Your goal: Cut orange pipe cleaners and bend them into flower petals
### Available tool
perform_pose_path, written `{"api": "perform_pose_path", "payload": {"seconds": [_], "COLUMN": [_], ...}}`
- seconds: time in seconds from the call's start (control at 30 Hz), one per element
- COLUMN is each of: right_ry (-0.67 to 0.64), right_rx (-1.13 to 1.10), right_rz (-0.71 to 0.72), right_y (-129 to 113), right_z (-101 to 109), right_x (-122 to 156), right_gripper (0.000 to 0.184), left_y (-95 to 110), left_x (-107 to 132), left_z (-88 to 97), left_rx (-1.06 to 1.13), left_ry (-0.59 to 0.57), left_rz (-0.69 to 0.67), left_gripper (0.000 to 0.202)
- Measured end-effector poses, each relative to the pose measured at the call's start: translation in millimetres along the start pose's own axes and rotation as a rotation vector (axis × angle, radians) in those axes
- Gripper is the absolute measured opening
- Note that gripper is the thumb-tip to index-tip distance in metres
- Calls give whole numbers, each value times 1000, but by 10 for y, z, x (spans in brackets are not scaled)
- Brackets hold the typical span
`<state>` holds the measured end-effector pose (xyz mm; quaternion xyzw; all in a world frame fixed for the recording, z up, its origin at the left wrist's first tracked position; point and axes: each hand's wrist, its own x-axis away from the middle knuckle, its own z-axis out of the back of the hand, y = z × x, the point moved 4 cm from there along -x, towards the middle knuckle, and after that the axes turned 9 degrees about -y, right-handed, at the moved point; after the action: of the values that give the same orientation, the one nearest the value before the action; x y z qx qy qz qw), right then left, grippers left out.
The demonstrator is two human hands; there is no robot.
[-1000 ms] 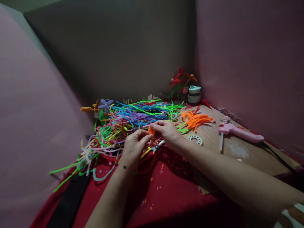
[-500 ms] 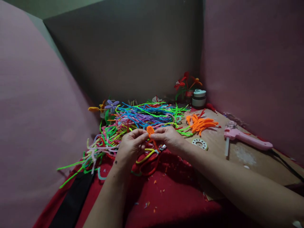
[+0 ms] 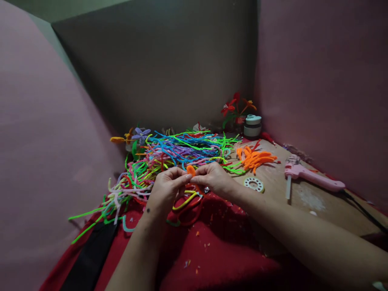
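Between the fingertips of both hands is an orange pipe cleaner (image 3: 190, 170), bent into a small rounded loop at its top. My left hand (image 3: 171, 182) pinches it from the left with thumb and forefinger. From the right, my right hand (image 3: 211, 176) pinches the same piece. An orange tail seems to hang below the fingers. Under the hands lie scissors with red and yellow handles (image 3: 185, 202) on the red cloth (image 3: 224, 246); their blades are partly hidden. A large heap of coloured pipe cleaners (image 3: 182, 149) spreads just behind the hands.
On the brown board (image 3: 279, 214) lie a pink glue gun (image 3: 318, 178), a white ring with holes (image 3: 254, 184) and a bunch of orange pipe cleaners (image 3: 257, 159). A lidded jar (image 3: 252, 126) and red flowers (image 3: 232, 106) stand behind. A black strip (image 3: 91, 254) lies left.
Both hands keep their pinch on the orange pipe cleaner, and its loop sits slightly lower between the fingers. The whole view has shifted a little.
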<state>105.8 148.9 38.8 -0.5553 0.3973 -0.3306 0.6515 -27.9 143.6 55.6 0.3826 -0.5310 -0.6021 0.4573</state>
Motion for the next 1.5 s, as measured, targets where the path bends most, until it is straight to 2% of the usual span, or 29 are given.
{"api": "perform_pose_path", "payload": {"seconds": [0.07, 0.2, 0.4, 0.5, 0.67, 0.83, 0.9, 1.0, 1.1, 1.2, 1.3, 1.37, 1.43, 1.5], "right_ry": [-22, -99, -180, -194, -100, -102, -103, -79, -66, -73, -58, -45, -38, -36], "right_rx": [22, -34, -48, 27, 112, 89, 71, 42, 14, 2, 14, 26, 24, 22], "right_rz": [-10, -17, -14, -11, -83, -87, -76, -53, -76, -73, -37, -24, -22, -22], "right_y": [-2, -9, -4, -1, 16, 24, 6, -46, -76, -77, -60, -43, -30, -24], "right_z": [-14, -46, -77, -106, -105, -103, -92, -70, -71, -86, -80, -69, -62, -60], "right_x": [0, 9, 5, -10, -12, -14, -14, -2, 16, 19, 1, -13, -23, -27], "right_gripper": [24, 21, 14, 18, 19, 18, 18, 19, 18, 19, 20, 21, 21, 20], "left_y": [7, 34, 60, 86, 186, 246, 211, 100, 40, 44, 121, 160, 131, 77], "left_x": [-1, 2, 15, 23, 54, 58, 43, 10, -9, -14, 0, 14, 2, -11], "left_z": [21, 25, 19, 3, -3, -1, 20, 51, 61, 51, 38, 29, 19, -5], "left_rx": [66, 130, 2, -102, -407, -595, -515, -181, 65, 10, -274, -388, -306, -131], "left_ry": [-54, -135, -104, -63, 42, 62, 62, -5, -77, -51, 110, 190, 135, 8], "left_rz": [-1, -19, -27, -35, -121, -197, -149, -21, 14, -15, -166, -240, -181, -73], "left_gripper": [25, 37, 21, 21, 16, 16, 16, 21, 25, 22, 20, 19, 19, 21]}}
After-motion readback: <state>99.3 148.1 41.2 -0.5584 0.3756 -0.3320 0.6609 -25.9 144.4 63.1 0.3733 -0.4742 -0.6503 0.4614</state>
